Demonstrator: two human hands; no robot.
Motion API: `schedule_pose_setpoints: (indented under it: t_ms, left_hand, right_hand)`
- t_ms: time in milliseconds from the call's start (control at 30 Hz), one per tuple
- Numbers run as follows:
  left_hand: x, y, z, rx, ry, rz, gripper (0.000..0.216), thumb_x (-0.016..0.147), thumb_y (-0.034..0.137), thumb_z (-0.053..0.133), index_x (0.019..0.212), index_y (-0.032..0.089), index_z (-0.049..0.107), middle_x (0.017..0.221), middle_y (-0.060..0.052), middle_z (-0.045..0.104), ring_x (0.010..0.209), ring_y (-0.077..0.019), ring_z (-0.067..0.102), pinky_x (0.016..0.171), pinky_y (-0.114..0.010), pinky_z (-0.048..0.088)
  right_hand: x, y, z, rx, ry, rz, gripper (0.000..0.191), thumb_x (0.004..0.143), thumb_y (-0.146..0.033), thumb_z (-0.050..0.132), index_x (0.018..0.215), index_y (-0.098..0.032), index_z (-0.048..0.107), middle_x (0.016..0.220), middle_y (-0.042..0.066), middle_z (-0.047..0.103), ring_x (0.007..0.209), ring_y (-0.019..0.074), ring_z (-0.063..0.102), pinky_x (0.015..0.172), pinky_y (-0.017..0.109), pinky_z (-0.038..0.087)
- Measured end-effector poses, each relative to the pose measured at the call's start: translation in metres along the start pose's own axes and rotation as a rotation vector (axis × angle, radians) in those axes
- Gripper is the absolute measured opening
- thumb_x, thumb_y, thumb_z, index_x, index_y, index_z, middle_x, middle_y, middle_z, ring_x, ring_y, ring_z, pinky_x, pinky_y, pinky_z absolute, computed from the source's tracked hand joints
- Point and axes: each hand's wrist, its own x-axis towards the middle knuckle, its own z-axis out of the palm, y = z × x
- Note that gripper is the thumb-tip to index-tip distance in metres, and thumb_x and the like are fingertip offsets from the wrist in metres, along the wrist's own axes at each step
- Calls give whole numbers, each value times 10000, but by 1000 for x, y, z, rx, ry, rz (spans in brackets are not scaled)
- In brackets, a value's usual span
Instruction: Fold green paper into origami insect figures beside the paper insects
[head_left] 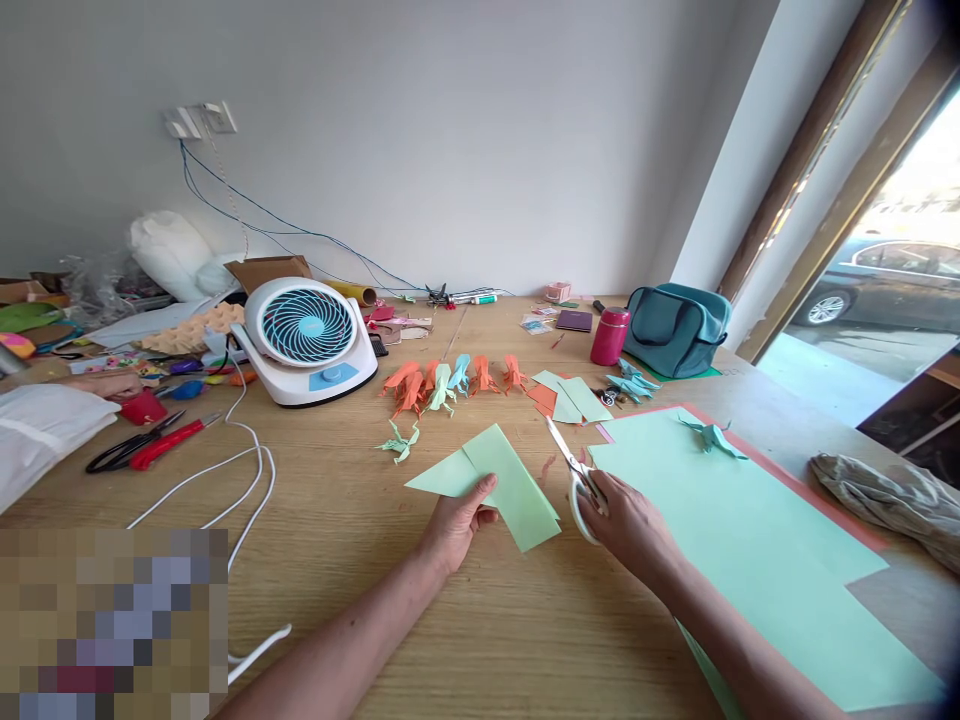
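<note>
Folded green paper (517, 490) is just below the frame's centre, pinched between the left hand's (459, 522) thumb and fingers. Right of it, the right hand (626, 518) grips scissors (564, 445). Paper figures (441, 388) lie above; a fan (311, 328) stands centre-left.

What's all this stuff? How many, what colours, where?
Folded paper: maybe 1, green, centre
Scissors: 1, white, centre
Paper figures: several, orange, green, blue, across table
Small sheets: several, green, orange, centre
Large sheets: several, green, orange, right
Fan: 1, white, blue, left
Bag: 1, teal, back right
Container: 1, pink, beside bag
Hand tools: 2, black, red, left
Clutter: uncounted, mixed, back left
Cables: several, white, blue, left
Cloth: 1, brownish, right
Car: 1, dark, outside
Table: 1, brown, below
Left hand: 1, holding folded paper
Right hand: 1, holding scissors
</note>
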Motion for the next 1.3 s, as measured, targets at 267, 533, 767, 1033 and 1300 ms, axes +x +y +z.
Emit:
schedule_pose_setpoints:
  t_ms: [267, 533, 767, 1033, 1300]
  left_hand:
    - [3, -2, -1, -20, 19, -3, 480, 564, 338, 917, 930, 161, 661, 820, -8, 725, 581, -104, 628, 463, -198, 483]
    - [2, -1, 1, -16, 16, 3, 496, 546, 352, 924, 919, 156, 663, 785, 8, 708, 556, -91, 613, 454, -193, 489]
    - [0, -1, 1, -11, 6, 20, 465, 590, 374, 904, 926, 163, 662, 812, 8, 699, 569, -87, 615, 455, -189, 489]
    - [2, 0, 0, -3, 7, 38, 518, 590, 458, 891, 945, 164, 654, 824, -13, 695, 624, -115, 639, 445, -186, 502]
    - [5, 2, -2, -13, 31, 72, 521, 619, 481, 869, 958, 159, 639, 834, -18, 697, 602, -115, 646, 445, -187, 500]
  right_hand:
    - [0, 18, 7, -343, 39, -137, 235, 919, -421, 530, 998, -256, 677, 892, 58, 652, 819, 217, 605, 704, 333, 364]
    - [-11, -24, 4, 64, -22, -269, 317, 966, -415, 490, 723, -222, 555, 722, 28, 571, 689, 180, 513, 687, 323, 394]
    - [-16, -32, 13, 253, -36, -182, 290, 910, -364, 553, 658, -233, 490, 655, 8, 526, 598, 166, 437, 556, 298, 335]
    - [-5, -15, 7, 647, -71, 159, 412, 820, -575, 643, 676, -197, 565, 593, -5, 530, 533, 125, 415, 509, 270, 317]
    - [6, -1, -1, 840, -24, 294, 482, 700, -629, 743, 665, -170, 603, 584, 13, 590, 505, 112, 456, 489, 257, 352]
